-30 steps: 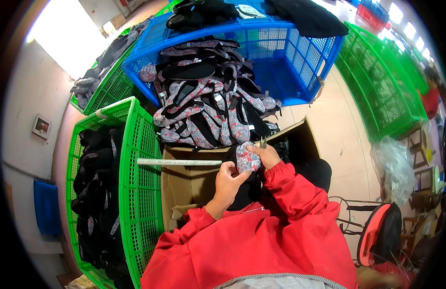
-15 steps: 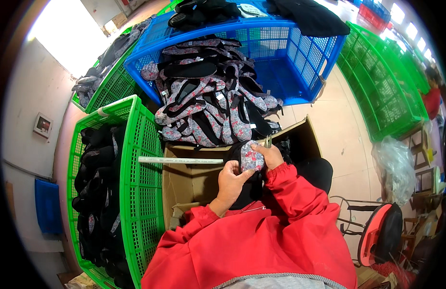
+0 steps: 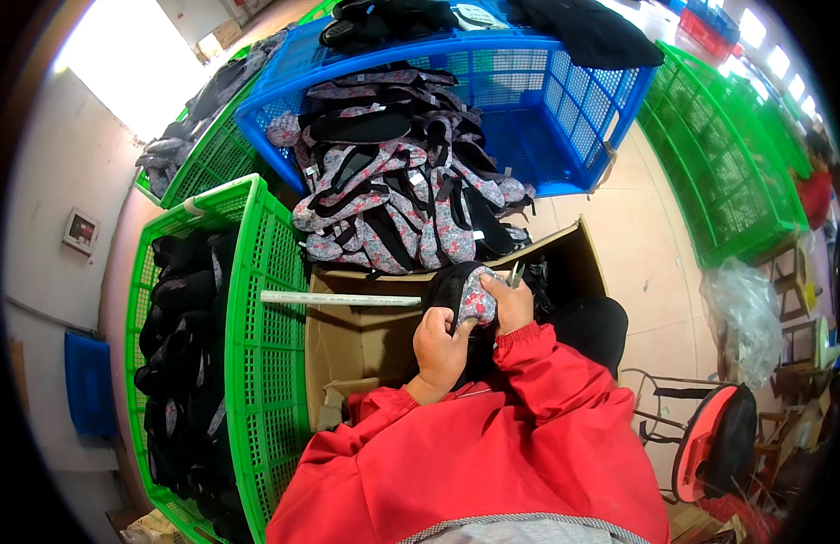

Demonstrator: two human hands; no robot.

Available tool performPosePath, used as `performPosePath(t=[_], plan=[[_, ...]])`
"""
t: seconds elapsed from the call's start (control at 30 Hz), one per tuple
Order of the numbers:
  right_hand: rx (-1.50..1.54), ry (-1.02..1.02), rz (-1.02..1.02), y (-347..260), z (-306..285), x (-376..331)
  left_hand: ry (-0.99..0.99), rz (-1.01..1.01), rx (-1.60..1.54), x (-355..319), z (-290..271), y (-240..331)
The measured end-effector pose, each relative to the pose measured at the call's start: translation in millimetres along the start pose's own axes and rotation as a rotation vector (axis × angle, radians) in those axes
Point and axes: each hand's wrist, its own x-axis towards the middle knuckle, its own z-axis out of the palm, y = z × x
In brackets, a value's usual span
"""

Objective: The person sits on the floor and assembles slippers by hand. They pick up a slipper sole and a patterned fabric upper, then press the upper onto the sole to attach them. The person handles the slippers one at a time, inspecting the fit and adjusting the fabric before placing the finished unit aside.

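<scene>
The soft, rounded slipper-like piece in grey-and-red floral fabric with a black side (image 3: 475, 297) sits directly between my hands, above the open brown cardboard box (image 3: 334, 358). My left hand (image 3: 441, 349) is closed on its near-left edge; my right hand (image 3: 515, 304) grips the floral part from the right, thumb on top. Neither hand is nearer: both touch it. The black side faces left and away from me, the floral side right. Its long axis seems foreshortened, so I can't be sure which way it runs. A slim, silvery metal tool (image 3: 516, 276) juts away from me out of my right hand.
</scene>
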Motion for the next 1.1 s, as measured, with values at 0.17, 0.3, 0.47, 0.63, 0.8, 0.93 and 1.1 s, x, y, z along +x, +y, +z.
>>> performPosePath(t=[0.17,0.3,0.47,0.63,0.8,0.93,1.1], plan=[[0.043,0.066,-0.073,6,3,-11,-0.022,0.119,0.132,3,-5,-1],[0.075,0.066,-0.098,6,1,-16,0.021,0.244,0.175,4,-1,-3],[0.141,0.078,-0.114,2,2,-21,0.066,0.356,0.238,15,3,3],[0.014,0.009,0.092,-27,3,-43,0.097,0.482,0.270,24,0,-8],[-0.109,-0.097,0.155,-25,-23,-40,0.071,0.579,0.222,30,3,-16],[-0.357,-0.279,0.285,-54,-23,-44,0.039,0.589,0.232,37,-6,-12],[-0.281,-0.367,0.351,-48,-36,-34,-0.065,0.408,0.309,33,-17,16]])
